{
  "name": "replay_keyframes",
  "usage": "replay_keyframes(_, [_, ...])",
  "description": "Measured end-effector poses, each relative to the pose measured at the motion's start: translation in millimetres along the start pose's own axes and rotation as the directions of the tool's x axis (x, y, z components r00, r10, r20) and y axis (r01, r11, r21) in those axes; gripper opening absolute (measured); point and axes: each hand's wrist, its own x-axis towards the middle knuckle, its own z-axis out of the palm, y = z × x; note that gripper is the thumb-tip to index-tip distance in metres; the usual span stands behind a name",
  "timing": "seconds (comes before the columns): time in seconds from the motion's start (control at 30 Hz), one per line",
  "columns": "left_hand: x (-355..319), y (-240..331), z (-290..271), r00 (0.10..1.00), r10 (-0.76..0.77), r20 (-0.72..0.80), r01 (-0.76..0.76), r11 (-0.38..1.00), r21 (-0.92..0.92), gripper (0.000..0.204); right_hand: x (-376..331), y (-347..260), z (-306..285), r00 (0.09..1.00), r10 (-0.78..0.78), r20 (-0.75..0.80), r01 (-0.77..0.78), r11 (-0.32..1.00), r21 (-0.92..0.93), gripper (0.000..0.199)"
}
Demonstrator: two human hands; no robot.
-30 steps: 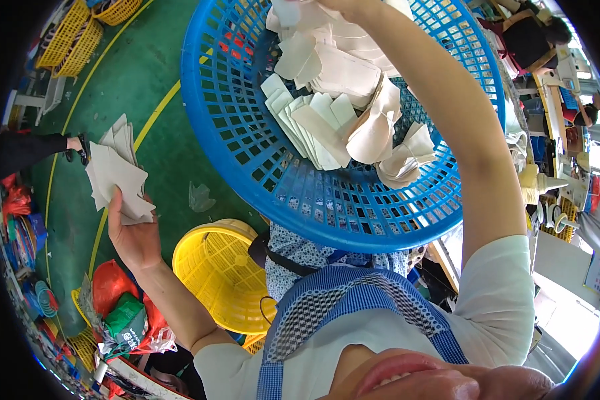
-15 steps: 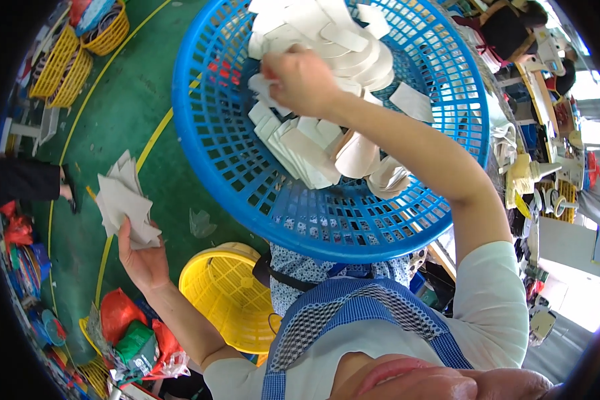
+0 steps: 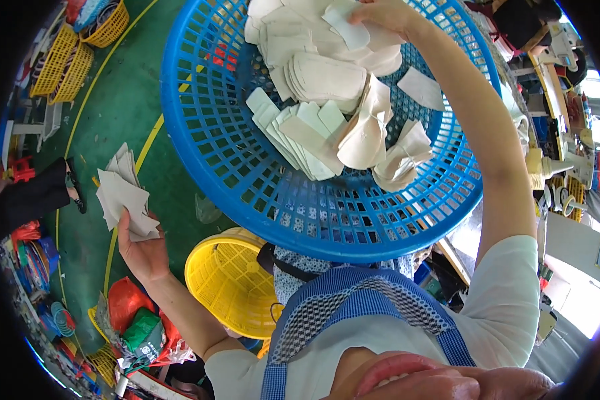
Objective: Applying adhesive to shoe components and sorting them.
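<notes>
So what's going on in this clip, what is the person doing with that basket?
A person reaches the right hand into a big blue basket piled with pale cut fabric pieces, fingers on one at the far side. The left hand is held out to the side, gripping a fanned stack of similar pieces. A yellow basket sits below on the green floor.

A round plastic basket (image 3: 260, 167) holds heaps of cut fabric pieces (image 3: 327, 120). The right hand (image 3: 380, 13) rests on the pieces at its far side. Left of the basket, the left hand (image 3: 140, 250) holds a sheaf of pieces (image 3: 123, 200). A smaller basket (image 3: 227, 287) sits below, between them.
</notes>
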Motion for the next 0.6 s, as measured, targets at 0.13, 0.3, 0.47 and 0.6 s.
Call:
replay_keyframes(0.13, [1.2,7.7,-1.8,0.994,-0.011,0.107,0.014,1.000,-0.020,0.037,0.1,-10.9,-13.1,0.999,0.035,-0.010,-0.033,0.991,0.133,0.033])
replay_keyframes(0.3, [-9.8,9.0,2.7,0.998,0.018,0.055,-0.018,1.000,-0.007,0.036,6.6,10.3,-110.8,0.994,0.084,-0.067,-0.004,0.656,0.755,0.012])
replay_keyframes(0.47, [-1.7,3.6,2.8,0.998,-0.031,0.059,0.033,0.999,-0.034,0.036,35.2,101.7,-43.9,0.966,0.259,0.023,-0.186,0.627,0.756,0.014])
replay_keyframes(0.6, [-3.4,4.3,18.0,0.995,-0.045,0.091,0.043,0.999,0.019,0.036,27.8,72.9,-11.0,0.937,0.348,-0.019,-0.156,0.466,0.871,0.020])
